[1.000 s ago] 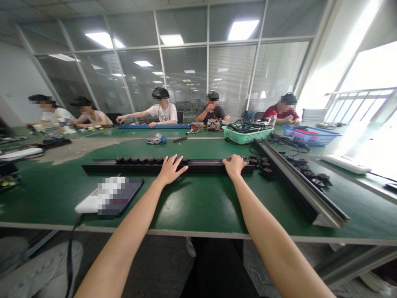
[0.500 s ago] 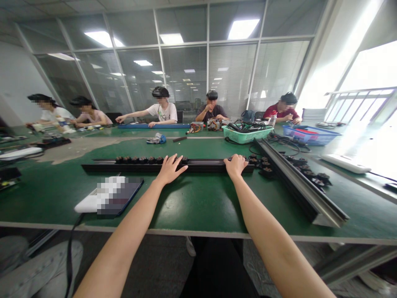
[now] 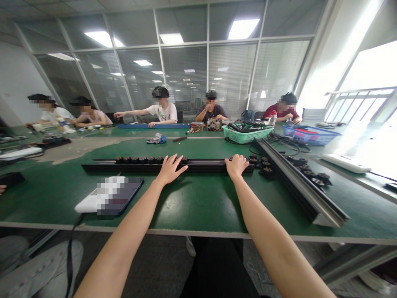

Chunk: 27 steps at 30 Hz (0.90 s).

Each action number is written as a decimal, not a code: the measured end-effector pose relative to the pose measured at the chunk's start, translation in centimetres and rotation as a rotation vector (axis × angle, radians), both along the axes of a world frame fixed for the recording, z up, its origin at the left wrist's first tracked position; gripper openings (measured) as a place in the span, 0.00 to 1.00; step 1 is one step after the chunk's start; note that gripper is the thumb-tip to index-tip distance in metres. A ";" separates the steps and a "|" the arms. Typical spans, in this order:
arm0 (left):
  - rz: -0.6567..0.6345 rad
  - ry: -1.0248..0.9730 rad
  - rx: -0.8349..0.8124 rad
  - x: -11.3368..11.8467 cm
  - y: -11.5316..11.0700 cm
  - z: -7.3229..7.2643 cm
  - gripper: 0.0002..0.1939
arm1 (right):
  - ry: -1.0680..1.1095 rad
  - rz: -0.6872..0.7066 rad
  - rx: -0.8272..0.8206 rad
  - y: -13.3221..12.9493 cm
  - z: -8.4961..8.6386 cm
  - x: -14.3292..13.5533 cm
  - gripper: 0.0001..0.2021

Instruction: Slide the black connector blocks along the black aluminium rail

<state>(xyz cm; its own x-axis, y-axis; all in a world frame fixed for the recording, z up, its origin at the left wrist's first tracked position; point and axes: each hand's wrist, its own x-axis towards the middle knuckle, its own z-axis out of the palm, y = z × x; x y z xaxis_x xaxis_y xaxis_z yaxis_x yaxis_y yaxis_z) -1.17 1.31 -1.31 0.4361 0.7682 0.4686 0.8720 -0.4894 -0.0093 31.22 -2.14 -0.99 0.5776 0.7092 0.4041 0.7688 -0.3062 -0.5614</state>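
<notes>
A long black rail lies crosswise on the green table in front of me. Small black parts with copper-coloured tops stand in a row along its left half. My left hand rests on the rail at the right end of that row, its fingers spread. Near the rail's right end, my right hand has its fingers bent over the channel. A dark bit shows between its thumb and fingers, seemingly one of the small black parts, mostly hidden. More loose black parts lie just right of this hand.
A second black rail lies slantwise on the right, with more black parts beyond it. A green basket of cables and a blue basket stand farther back. A phone and a white device lie front left. Several people sit opposite.
My right hand has shifted very slightly to the right; my left hand stays put. At the far left edge, a dark object has moved and another person's fingers now show.
</notes>
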 end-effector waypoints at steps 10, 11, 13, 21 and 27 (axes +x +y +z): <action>-0.001 -0.001 -0.002 0.0 0.0 0.0 0.42 | 0.007 -0.032 -0.025 -0.2 0.4 -0.2 0.15; -0.001 -0.002 -0.004 0.0 0.0 0.0 0.42 | 0.005 -0.030 -0.025 -0.2 0.4 -0.2 0.15; -0.001 -0.004 -0.006 0.0 0.0 0.0 0.42 | 0.002 -0.025 -0.024 -0.2 0.4 -0.2 0.15; 0.001 0.000 -0.010 0.0 0.0 0.0 0.42 | 0.023 -0.067 -0.015 -0.1 0.2 0.3 0.15; -0.007 -0.022 -0.010 0.0 0.0 0.0 0.41 | 0.019 -0.075 -0.007 -0.3 0.2 0.2 0.16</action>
